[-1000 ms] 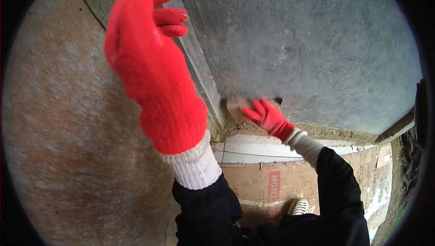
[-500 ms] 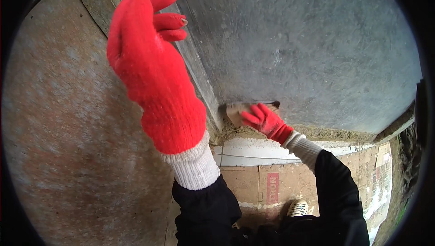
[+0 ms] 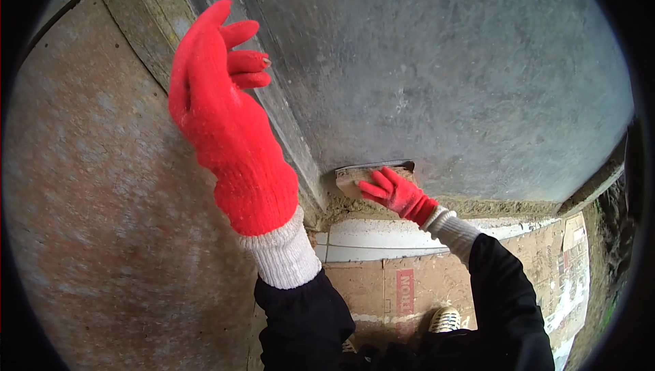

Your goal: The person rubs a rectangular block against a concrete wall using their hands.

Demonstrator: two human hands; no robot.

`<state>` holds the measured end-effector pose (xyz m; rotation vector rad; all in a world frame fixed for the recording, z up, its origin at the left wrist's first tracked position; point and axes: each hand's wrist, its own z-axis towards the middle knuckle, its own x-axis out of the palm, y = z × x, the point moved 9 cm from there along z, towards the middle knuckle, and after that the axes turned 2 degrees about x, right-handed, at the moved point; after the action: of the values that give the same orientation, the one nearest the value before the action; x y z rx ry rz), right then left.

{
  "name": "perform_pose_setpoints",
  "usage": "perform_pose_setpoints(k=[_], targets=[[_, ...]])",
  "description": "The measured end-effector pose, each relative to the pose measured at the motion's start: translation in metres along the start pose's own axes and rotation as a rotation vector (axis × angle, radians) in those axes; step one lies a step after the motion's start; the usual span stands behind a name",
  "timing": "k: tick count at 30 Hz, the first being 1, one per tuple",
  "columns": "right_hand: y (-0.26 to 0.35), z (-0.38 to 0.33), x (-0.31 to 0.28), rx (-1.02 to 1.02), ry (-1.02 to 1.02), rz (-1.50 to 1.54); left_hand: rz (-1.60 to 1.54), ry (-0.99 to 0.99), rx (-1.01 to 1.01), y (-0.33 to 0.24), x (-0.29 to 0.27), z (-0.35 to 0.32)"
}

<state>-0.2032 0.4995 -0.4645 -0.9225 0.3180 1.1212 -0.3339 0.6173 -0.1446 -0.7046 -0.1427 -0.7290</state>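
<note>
My right hand [image 3: 397, 195], in a red-coated glove with a pale knit cuff, is closed round a plastering trowel [image 3: 349, 181]. The trowel's tan, mud-smeared back faces me, and its dark edge lies against the lower part of a grey plastered wall [image 3: 437, 77]. How the fingers wrap its handle is partly hidden. Much nearer to the camera, my left hand [image 3: 222, 91] is raised in a matching red glove. Its fingers are stretched out and slightly bent, with nothing held. It overlaps the wall's left edge strip in view; whether it touches anything I cannot tell.
A worn brown panel [image 3: 116, 200] fills the left side, beside a weathered frame post [image 3: 147, 2]. Rough mortar [image 3: 464, 204] runs along the wall's foot, above white tiles [image 3: 368, 234]. Flattened cardboard [image 3: 355, 286] covers the floor around my shoe [image 3: 445, 319].
The whole view has shifted a little, so wall and floor sit lower and further left. Against the wall, the trowel has slid slightly rightward in my right hand. My left hand stays raised.
</note>
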Motion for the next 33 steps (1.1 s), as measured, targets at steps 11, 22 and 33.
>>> perform_pose_setpoints(k=[11,22,33], targets=[[-0.215,-0.026,-0.237,0.928,-0.944,-0.216,0.010,-0.075,-0.068,0.022,-0.021,0.001],[-0.103,0.072,-0.139,0.287,-0.308,-0.118,0.046,0.035,-0.205,0.043,0.046,-0.041],[-0.223,-0.137,-0.247,1.229,-0.641,-0.527,-0.246,-0.071,-0.420,0.119,0.091,-0.087]])
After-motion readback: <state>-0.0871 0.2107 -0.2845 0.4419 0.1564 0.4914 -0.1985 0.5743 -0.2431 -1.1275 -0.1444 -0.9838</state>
